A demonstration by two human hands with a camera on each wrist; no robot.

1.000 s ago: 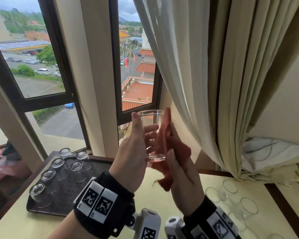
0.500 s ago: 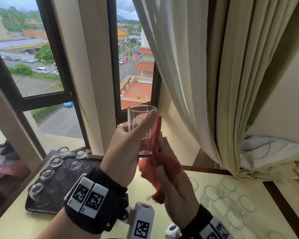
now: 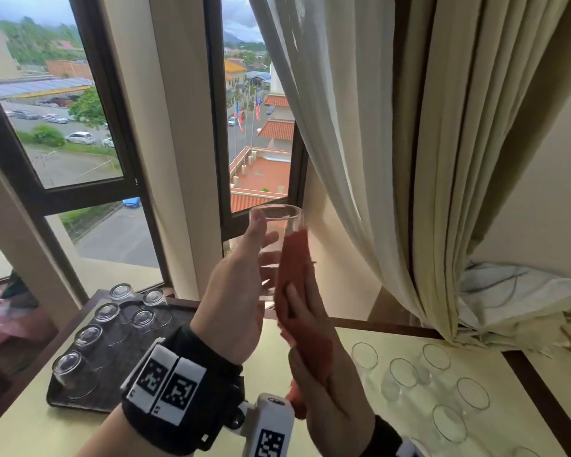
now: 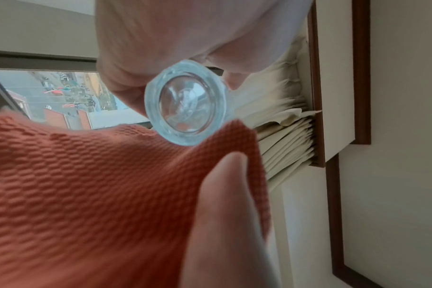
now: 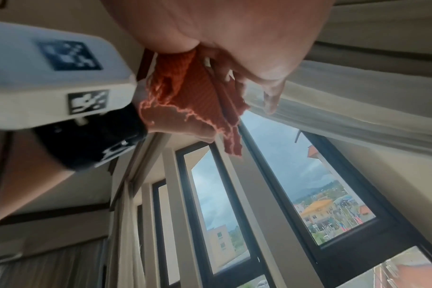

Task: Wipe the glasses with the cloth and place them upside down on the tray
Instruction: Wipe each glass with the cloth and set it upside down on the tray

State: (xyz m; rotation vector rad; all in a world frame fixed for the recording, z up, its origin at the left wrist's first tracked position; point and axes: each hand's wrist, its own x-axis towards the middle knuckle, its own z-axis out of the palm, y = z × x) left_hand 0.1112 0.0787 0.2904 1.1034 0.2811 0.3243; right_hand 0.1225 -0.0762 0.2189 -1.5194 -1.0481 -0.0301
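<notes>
My left hand holds a clear glass upright in front of the window, thumb near the rim and fingers round its far side. The left wrist view shows the thick glass base from below, resting against the orange cloth. My right hand presses the orange cloth flat against the glass's right side, thumb over the cloth. Folds of the cloth bunch under my right palm. A dark tray at the left carries several glasses upside down.
Several upright glasses stand on the pale table at the right. Cream curtains hang just right of my hands. A window with dark frames is behind, and the table's dark wooden edge runs along the right.
The glass has turned in my left hand, the thumb now back near the rim. The cloth and my right hand have slid up along the glass's right side.
</notes>
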